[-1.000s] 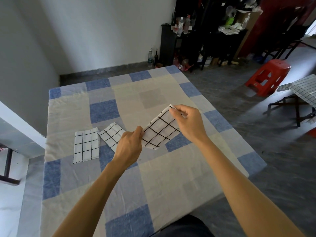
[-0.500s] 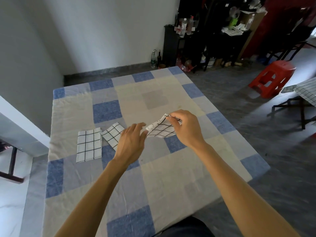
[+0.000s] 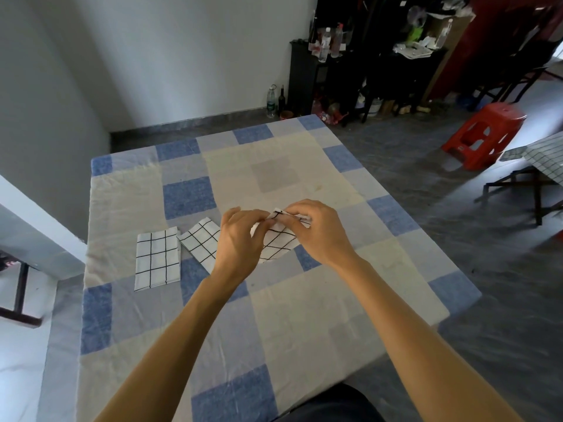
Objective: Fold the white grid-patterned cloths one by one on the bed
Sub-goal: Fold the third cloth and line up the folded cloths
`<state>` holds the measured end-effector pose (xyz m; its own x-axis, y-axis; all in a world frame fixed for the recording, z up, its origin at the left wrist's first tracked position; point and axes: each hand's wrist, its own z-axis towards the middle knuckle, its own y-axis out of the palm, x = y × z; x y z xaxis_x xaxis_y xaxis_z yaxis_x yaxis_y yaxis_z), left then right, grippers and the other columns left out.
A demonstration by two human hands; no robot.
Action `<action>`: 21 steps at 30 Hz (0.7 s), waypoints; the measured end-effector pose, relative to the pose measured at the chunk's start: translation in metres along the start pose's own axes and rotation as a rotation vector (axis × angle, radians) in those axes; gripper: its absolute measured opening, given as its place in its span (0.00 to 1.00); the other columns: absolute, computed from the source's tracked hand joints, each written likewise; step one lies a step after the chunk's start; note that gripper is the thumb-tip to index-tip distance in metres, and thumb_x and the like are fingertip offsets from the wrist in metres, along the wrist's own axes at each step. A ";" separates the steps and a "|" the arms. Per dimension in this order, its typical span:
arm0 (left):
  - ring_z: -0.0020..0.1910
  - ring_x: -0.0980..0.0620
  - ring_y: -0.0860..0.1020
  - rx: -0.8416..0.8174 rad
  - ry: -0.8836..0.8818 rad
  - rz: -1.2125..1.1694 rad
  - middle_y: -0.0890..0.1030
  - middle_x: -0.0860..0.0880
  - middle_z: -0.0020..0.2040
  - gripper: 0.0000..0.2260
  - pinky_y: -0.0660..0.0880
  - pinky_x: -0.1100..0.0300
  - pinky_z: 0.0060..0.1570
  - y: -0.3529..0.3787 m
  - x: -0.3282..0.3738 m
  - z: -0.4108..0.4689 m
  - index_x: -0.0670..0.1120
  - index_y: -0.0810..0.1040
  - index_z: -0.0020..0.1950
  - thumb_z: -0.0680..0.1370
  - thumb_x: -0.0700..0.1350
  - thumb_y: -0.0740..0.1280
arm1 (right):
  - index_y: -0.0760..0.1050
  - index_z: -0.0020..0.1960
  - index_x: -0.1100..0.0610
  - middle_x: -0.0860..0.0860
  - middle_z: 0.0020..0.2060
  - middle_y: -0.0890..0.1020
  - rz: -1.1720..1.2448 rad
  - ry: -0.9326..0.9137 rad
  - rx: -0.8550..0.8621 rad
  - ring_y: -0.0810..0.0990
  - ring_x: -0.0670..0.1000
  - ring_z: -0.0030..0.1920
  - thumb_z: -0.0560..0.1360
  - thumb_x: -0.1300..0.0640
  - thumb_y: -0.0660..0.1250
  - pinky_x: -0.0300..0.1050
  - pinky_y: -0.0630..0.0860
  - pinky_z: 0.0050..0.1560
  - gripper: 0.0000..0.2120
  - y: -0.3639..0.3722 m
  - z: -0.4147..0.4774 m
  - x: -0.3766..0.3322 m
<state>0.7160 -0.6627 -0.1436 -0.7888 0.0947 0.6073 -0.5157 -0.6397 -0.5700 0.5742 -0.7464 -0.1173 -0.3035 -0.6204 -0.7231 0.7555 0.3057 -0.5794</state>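
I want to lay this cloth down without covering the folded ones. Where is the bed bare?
Bare: the far half of the bed beyond both hands, the strip right of the right hand, and the near stretch around the forearms. Crowded: the left middle, where one folded cloth and a tilted folded cloth lie beside the left hand.

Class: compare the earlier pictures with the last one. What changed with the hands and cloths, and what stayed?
The left hand and right hand came together, doubling over the cloth that was stretched between them. Both now pinch its top edge. The two folded cloths on the bed stayed put.
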 end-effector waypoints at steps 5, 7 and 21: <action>0.40 0.53 0.77 0.054 -0.145 -0.064 0.79 0.58 0.41 0.04 0.72 0.55 0.45 -0.013 0.000 0.001 0.45 0.82 0.45 0.77 0.41 0.67 | 0.82 0.47 0.57 0.48 0.43 0.83 -0.019 0.231 -0.088 0.78 0.47 0.45 0.74 0.52 0.70 0.46 0.74 0.50 0.08 -0.008 -0.002 0.018; 0.41 0.55 0.77 0.057 -0.200 -0.096 0.79 0.60 0.41 0.04 0.73 0.57 0.46 -0.017 -0.002 0.001 0.46 0.82 0.46 0.77 0.42 0.68 | 0.82 0.49 0.56 0.46 0.44 0.83 0.051 0.291 -0.076 0.79 0.44 0.47 0.74 0.52 0.71 0.36 0.73 0.51 0.09 -0.011 -0.004 0.022; 0.60 0.55 0.72 0.053 -0.021 0.020 0.78 0.50 0.60 0.18 0.63 0.59 0.61 -0.014 0.003 -0.002 0.46 0.74 0.64 0.76 0.50 0.68 | 0.83 0.47 0.57 0.49 0.44 0.84 -0.018 0.255 0.000 0.80 0.46 0.47 0.73 0.53 0.72 0.43 0.76 0.52 0.08 -0.012 -0.009 0.016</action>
<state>0.7203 -0.6516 -0.1347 -0.7914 0.0662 0.6077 -0.4810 -0.6810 -0.5522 0.5551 -0.7535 -0.1260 -0.4533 -0.4239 -0.7841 0.7488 0.2961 -0.5930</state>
